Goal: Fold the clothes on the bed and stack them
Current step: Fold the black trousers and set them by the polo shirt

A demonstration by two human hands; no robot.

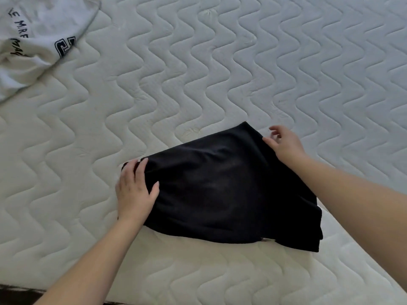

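Note:
A black garment (220,190), folded into a rough rectangle, lies on the quilted white mattress (198,73) near its front edge. My left hand (134,190) rests flat on the garment's left edge, fingers spread and curling over the cloth. My right hand (284,144) is at the garment's far right corner, fingers loosely apart, with the thumb touching the cloth edge. A white garment with black lettering (33,40) lies crumpled at the far left corner of the view.
The mattress front edge (374,282) runs diagonally at the lower right, and a dark strip of floor (17,296) shows at the bottom left. Bare mattress stretches behind and to the right of the black garment.

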